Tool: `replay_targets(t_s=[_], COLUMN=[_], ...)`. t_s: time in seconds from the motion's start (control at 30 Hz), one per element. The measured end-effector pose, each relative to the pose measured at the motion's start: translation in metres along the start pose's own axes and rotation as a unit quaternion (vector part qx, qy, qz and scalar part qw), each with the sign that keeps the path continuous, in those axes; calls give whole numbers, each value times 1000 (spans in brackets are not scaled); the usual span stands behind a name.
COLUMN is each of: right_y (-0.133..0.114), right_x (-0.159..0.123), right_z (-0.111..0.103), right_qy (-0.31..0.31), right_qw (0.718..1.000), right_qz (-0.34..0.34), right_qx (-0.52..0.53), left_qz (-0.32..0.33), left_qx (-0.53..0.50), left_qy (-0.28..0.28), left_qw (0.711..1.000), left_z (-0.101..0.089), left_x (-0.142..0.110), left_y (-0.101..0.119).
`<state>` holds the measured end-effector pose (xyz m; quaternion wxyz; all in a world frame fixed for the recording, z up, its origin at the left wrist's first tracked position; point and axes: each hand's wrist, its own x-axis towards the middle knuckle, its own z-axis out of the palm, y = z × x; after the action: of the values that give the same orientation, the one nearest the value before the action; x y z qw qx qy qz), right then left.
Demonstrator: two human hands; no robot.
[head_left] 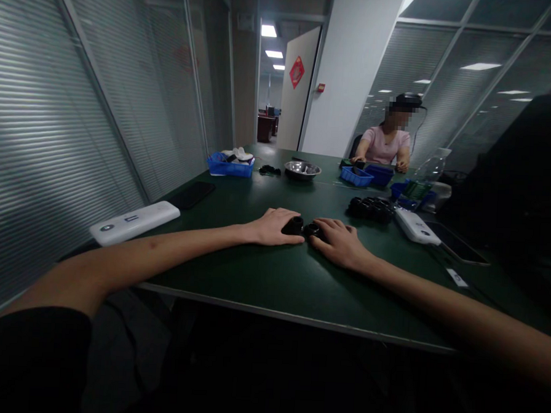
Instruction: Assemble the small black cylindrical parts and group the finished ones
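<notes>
Both of my hands rest on the green table (235, 272), close together near its middle. My left hand (274, 227) curls round a small black cylindrical piece (295, 223), thumb on the near side and fingers on the far side. Just to the right, my right hand (341, 242) is closed round another small black piece (311, 230), which shows a round, ring-like top. The two pieces stand side by side, almost touching; what kind they are I cannot make out. My palms and fingers cover part of each.
Left lie a white device (136, 222) and a dark phone (193, 195). Behind are a blue basket (230, 168), a metal bowl (302, 171) and another blue basket (356, 176). Right are several black parts (371, 210), a white power bank (417, 226) and a plastic bottle (422, 177). A person (384, 144) sits opposite.
</notes>
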<state>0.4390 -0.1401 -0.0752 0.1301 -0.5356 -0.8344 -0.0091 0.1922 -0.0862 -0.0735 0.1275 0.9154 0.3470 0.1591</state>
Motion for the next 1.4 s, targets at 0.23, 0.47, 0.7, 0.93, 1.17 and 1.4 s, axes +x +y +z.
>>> replay_targets(t_s=[0.23,0.47,0.7,0.93,1.17,1.4], right_y=[3,-1,-2,-12,-16,-20], right_x=[2,-1,0,-8,-14,-12], right_z=[1,-5,-8,-18,-22,-22], right_qy=[-52,-39,28,62,2,-2], right_qw=[998,999,997,969,971,973], right_qz=[22,11,-8,-141,-162,-161], right_qx=[5,26,67,192,175,166], left_qz=[-18,-5,27,105,125,127], left_qx=[49,42,22,6,5,-1], left_qy=[-32,-30,-64,-92,-125,-129], left_qw=[998,999,997,990,984,983], left_z=[2,-3,-8,-11,-14,-14], left_x=[-1,-6,-6,-8,-10,-11], left_y=[2,7,11,16,22,23])
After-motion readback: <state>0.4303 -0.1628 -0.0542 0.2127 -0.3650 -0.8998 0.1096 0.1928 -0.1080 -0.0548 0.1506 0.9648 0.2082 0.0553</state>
